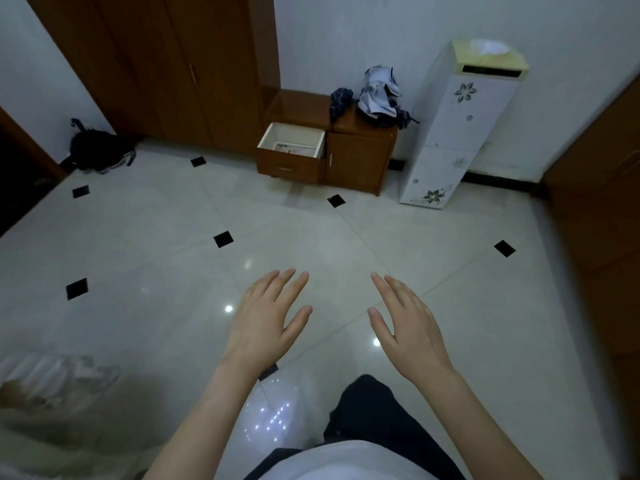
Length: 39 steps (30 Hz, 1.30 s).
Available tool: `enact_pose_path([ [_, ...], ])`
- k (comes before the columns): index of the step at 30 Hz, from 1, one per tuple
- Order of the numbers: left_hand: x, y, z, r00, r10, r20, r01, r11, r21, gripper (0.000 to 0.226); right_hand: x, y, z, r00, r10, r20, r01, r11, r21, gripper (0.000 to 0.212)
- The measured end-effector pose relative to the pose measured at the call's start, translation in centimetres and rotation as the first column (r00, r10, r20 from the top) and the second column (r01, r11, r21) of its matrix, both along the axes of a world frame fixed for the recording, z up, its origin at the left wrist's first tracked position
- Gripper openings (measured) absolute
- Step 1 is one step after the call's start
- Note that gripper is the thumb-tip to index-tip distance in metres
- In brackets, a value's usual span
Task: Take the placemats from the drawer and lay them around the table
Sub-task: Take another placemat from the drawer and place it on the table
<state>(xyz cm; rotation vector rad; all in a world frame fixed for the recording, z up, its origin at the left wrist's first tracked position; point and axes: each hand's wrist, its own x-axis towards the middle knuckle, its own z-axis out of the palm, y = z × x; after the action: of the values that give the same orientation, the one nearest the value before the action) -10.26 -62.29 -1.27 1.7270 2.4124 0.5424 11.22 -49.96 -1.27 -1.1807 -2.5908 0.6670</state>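
A low wooden cabinet stands against the far wall, and its top drawer [291, 139] is pulled out, showing a white inside with something flat and patterned at the bottom. My left hand [268, 315] and my right hand [407, 323] are stretched out in front of me over the tiled floor, fingers straight and spread, palms down, holding nothing. Both hands are well short of the drawer. No table shows in this view.
A second wooden cabinet [362, 152] beside the drawer carries crumpled clothes [379, 95]. A tall white flowered unit [457, 133] stands to its right. A brown wardrobe [173, 64] fills the back left, with a black bag [98, 150] on the floor. A pale covered object [52, 403] lies near left.
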Motion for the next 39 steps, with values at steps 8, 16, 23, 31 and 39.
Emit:
enact_pose_path([
  [8,-6.5,13.3,-2.5,0.999,0.051,0.013,-0.05,0.997,-0.062,0.057,-8.1,15.3,-2.6,0.998,0.063,0.027,-0.062,0.997,-0.04,0.063],
  [16,-14.8,28.2,0.8,0.987,0.16,-0.029,-0.161,0.986,-0.036,0.057,-17.9,31.5,0.0,0.984,0.175,0.03,-0.174,0.985,-0.013,0.063],
  [23,-22.0,34.9,0.6,0.97,0.244,0.018,-0.243,0.969,-0.045,0.058,-26.0,39.5,-0.1,0.977,0.21,0.032,-0.21,0.978,-0.002,0.064],
  [31,-34.8,40.7,-3.7,0.979,0.199,0.049,-0.194,0.976,-0.098,0.058,-39.2,45.2,-3.0,0.979,0.198,0.049,-0.196,0.98,-0.04,0.066],
  [39,-51.6,48.3,-1.8,0.996,0.086,0.022,-0.084,0.995,-0.062,0.058,-53.2,50.9,-2.3,0.996,0.091,-0.018,-0.091,0.995,-0.034,0.059],
])
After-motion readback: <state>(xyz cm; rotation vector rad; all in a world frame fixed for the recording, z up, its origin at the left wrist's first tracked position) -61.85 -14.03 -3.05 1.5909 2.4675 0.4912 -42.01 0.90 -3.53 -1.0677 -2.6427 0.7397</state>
